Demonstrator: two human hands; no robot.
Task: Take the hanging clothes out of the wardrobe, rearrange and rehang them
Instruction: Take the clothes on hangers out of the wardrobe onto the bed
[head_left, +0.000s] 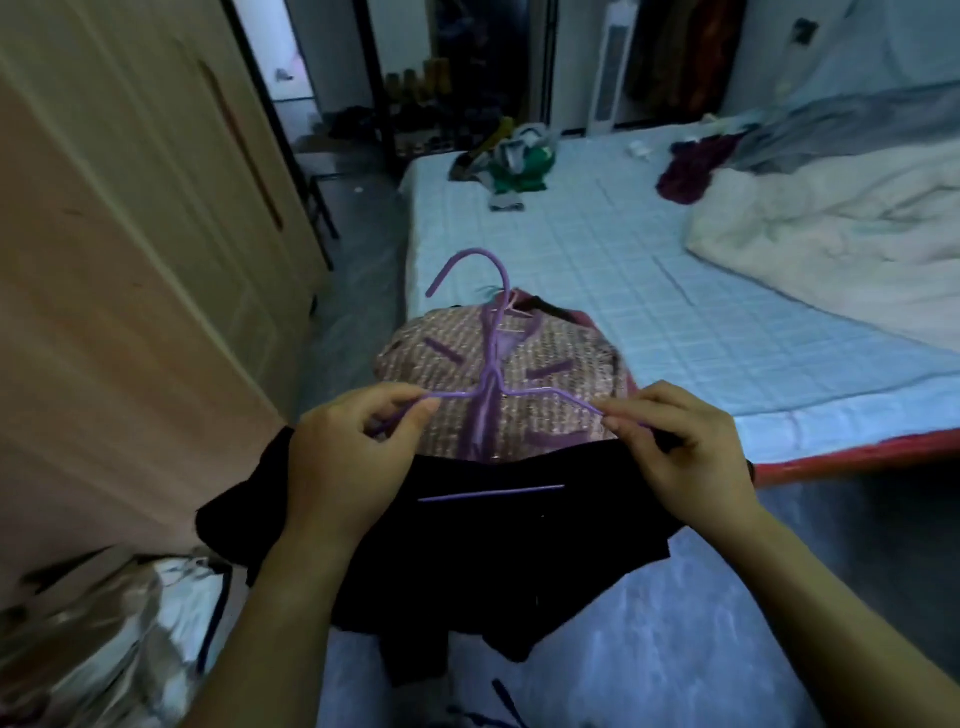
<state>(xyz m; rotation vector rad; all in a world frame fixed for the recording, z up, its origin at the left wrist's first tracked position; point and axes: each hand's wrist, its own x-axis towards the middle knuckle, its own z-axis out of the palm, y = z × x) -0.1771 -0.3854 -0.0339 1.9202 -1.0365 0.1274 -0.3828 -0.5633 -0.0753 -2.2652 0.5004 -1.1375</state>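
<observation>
Hanger: purple wire hanger (488, 364) held flat out in front of me, hook pointing away toward the bed; its lower bar shows as a thin purple line across the black cloth.
Left hand: my left hand (343, 457) pinches the hanger's left shoulder wire between thumb and forefinger, the other fingers curled under.
Right hand: my right hand (675, 447) pinches the right shoulder wire the same way, thumb on top.
Black garment: black garment (467, 551) draped over the hanger's lower part, hanging down below my wrists; I cannot tell what kind of garment it is.
Tweed jacket: pink tweed jacket (519, 384) with purple trim lies beyond the hanger, on its own pink hanger, at the near corner of the bed.
Bed: bed (649, 312) with a pale blue checked sheet, a white duvet (831, 244) bunched at the right.
Far end: pile of green and grey clothes (514, 161) and a dark maroon garment (685, 171) on the sheet.
Wardrobe: beige wardrobe door (130, 234) to my left.
</observation>
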